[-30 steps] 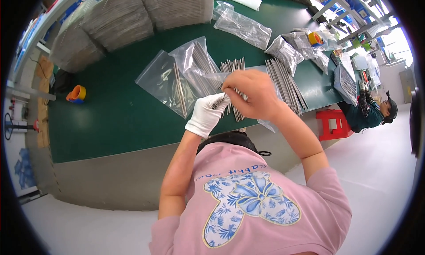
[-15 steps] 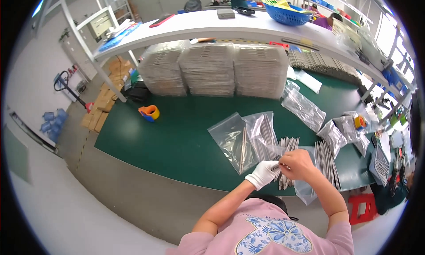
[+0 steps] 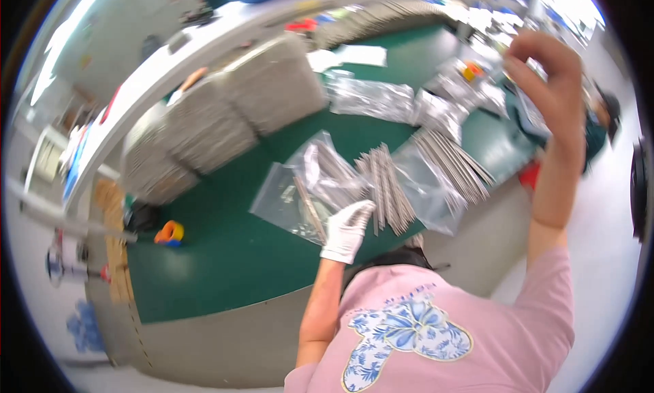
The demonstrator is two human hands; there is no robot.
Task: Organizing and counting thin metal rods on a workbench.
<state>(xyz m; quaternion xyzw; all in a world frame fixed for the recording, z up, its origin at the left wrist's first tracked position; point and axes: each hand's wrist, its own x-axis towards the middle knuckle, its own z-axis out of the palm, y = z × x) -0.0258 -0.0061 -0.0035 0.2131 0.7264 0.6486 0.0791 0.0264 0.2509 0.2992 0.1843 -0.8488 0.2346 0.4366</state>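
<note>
My left hand [image 3: 347, 233], in a white glove, is at the table's near edge with its fingers closed together. It is beside a clear plastic bag of thin metal rods [image 3: 330, 168] and a loose bundle of metal rods [image 3: 387, 188]; what its fingers hold, if anything, is hidden. My bare right hand [image 3: 555, 86] is raised high at the right, away from the rods. Its thumb and fingertips curl together in a pinch, blurred, and I cannot make out anything between them. Left of the glove lies a flatter clear bag [image 3: 286, 202] with a few rods.
More rods [image 3: 453, 161] lie on a clear bag [image 3: 426, 182] to the right. Silvery packages [image 3: 371, 96] and an orange tape roll [image 3: 471, 70] are farther back. Wrapped stacks [image 3: 204, 113] stand under a white shelf [image 3: 146, 76]. An orange tape dispenser [image 3: 170, 233] sits left. Another person [image 3: 599, 124] is at right.
My right hand has left the rods and my left hand, rising far to the right. My left hand stays near the bags. The whole view has turned and tilted.
</note>
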